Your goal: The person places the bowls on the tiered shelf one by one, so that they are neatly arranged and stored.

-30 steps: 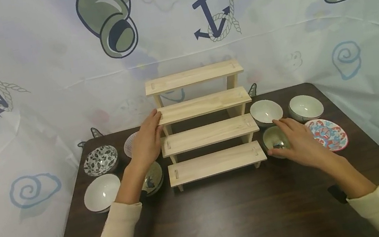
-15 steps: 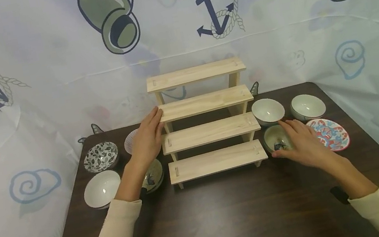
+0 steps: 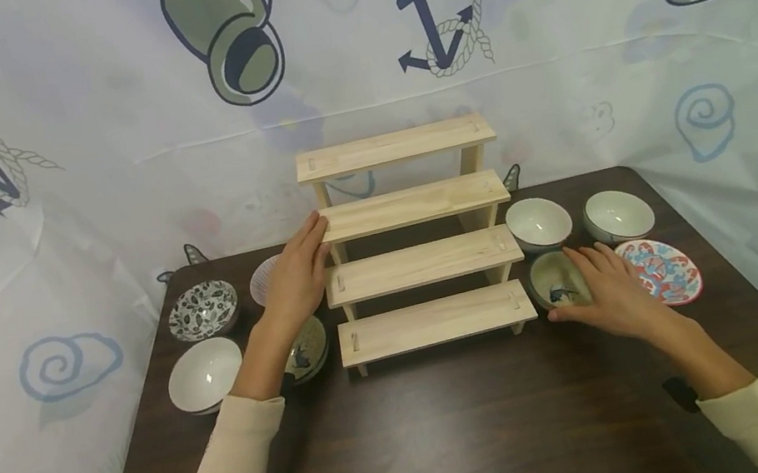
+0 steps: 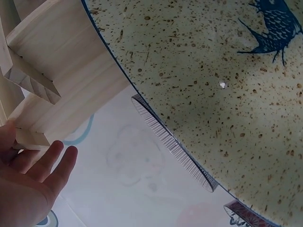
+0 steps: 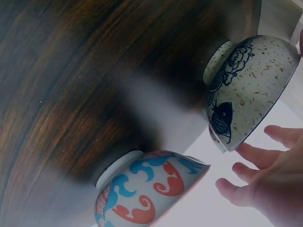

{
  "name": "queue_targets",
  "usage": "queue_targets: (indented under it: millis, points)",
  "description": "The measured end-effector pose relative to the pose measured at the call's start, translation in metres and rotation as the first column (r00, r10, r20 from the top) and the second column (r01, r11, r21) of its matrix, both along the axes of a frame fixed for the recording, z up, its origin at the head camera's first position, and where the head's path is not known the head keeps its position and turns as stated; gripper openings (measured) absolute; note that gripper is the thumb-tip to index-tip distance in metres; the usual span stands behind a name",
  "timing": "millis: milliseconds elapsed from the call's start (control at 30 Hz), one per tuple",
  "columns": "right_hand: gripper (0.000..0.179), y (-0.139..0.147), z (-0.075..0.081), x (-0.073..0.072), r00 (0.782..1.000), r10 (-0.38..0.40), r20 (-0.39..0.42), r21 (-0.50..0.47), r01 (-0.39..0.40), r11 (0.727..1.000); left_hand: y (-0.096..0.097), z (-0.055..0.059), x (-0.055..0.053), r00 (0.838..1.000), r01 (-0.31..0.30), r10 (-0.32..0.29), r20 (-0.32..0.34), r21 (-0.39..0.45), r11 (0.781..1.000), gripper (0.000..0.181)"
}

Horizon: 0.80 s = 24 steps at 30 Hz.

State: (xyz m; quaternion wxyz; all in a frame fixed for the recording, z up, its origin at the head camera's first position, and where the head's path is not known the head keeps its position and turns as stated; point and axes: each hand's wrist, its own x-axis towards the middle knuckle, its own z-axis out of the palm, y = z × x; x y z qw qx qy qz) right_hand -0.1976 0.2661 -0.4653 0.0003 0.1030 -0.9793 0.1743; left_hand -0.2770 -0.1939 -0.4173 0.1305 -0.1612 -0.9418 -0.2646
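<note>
A pale wooden four-tier display stand (image 3: 422, 267) stands in the middle of the table. My left hand (image 3: 291, 281) holds the left end of its second board from the top; in the left wrist view, the thumb and fingers lie on either side of a wooden edge. At the stand's right, a speckled greenish bowl with a blue fish motif (image 3: 556, 280) sits upright on the table. My right hand (image 3: 612, 288) is at that bowl's rim, with fingers spread. In the right wrist view, one fingertip (image 5: 248, 150) meets the rim or nearly does.
Right of the stand are two white bowls (image 3: 539, 222) and a red-and-blue patterned bowl (image 3: 662, 269). At left sit a black-and-white floral bowl (image 3: 202, 310), a plain white bowl (image 3: 205, 374), a ribbed bowl (image 3: 262, 278) and another fish bowl (image 3: 306, 349). A printed cloth hangs behind.
My right hand has shifted slightly right and toward me, showing more of the speckled bowl's inside. The left hand stays at the stand. The head view has shifted a little.
</note>
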Motion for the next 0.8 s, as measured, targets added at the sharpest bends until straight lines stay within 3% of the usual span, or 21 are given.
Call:
queue_targets:
  millis: [467, 800]
  points:
    - [0.115, 0.0049, -0.0060, -0.0038, 0.998, -0.004, 0.056, 0.029, 0.003, 1.000, -0.0010, 0.0004, 0.0002, 1.000, 0.009, -0.009, 0.007, 0.010, 1.000, 0.050]
    - [0.107, 0.0026, -0.0080, -0.0050, 1.000, 0.011, -0.010, -0.002, -0.011, 1.000, -0.0027, -0.0009, 0.0004, 1.000, 0.012, -0.012, 0.006, 0.016, 1.000, 0.050]
